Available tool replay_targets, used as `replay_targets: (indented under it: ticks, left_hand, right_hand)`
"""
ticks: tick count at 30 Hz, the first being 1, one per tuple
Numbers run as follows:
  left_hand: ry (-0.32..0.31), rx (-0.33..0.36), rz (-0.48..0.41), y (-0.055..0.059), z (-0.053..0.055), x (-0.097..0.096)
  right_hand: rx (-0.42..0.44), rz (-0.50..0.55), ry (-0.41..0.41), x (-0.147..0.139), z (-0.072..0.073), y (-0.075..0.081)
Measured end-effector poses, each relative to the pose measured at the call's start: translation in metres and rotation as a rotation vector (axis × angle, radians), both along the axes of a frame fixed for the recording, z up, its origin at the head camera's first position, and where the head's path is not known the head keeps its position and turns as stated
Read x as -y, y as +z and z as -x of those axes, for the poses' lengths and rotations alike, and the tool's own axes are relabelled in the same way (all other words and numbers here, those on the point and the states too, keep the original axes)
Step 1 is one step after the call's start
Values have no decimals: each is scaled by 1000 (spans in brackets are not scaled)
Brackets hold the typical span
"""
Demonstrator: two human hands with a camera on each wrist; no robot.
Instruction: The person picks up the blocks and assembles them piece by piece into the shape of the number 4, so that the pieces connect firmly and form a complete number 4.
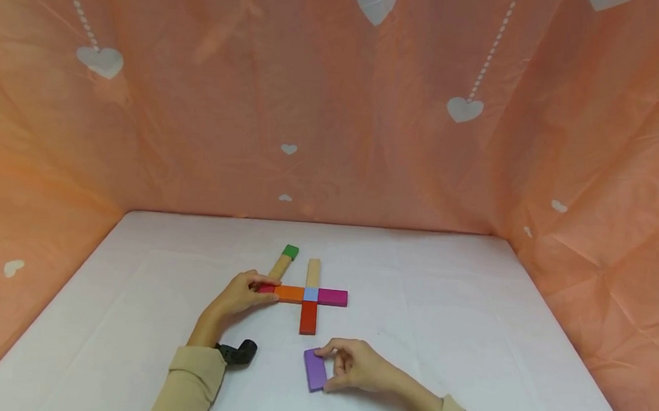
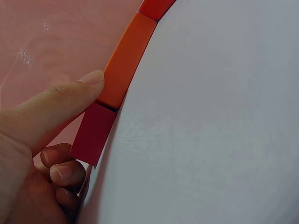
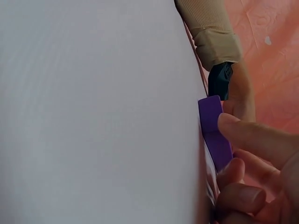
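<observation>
Several coloured wooden blocks lie flat on the white table. An orange block (image 1: pixel 289 294), a small light blue block (image 1: pixel 311 294) and a magenta block (image 1: pixel 332 297) form a row. A red block (image 1: pixel 308 318) extends toward me from the blue one, and a plain wood block (image 1: pixel 314 273) extends away. My left hand (image 1: pixel 244 294) pinches the crimson block (image 2: pixel 93 135) at the row's left end; its thumb touches the orange block's edge. Nearer to me, my right hand (image 1: pixel 357 366) grips a purple block (image 1: pixel 314 370) between thumb and index finger.
Another plain wood block (image 1: pixel 280 267) slants away behind the crimson one, with a green block (image 1: pixel 290 251) at its far end. Black wrist devices (image 1: pixel 238 352) are strapped to both arms. Orange curtains (image 1: pixel 335 135) with hearts enclose the white table (image 1: pixel 443 305).
</observation>
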State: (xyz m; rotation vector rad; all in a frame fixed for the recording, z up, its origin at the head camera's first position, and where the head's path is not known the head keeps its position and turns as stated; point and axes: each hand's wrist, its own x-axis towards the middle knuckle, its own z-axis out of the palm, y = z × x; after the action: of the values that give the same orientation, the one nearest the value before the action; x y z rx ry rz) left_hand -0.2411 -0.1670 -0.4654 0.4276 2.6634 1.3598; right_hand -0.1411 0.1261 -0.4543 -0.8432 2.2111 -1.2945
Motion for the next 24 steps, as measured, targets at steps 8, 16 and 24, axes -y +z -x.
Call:
replay_targets:
  ticks: [8, 16, 24]
  left_hand:
    - [-1, -10, -5, 1, 1, 0]
    - [-2, -11, -11, 4, 1, -1]
    - [-7, -12, 14, 3, 0, 0]
  right_hand:
    - [-9, 8, -34, 5, 0, -3]
    - [-17, 18, -42, 8, -3, 3]
    - [21, -22, -87, 13, -4, 1]
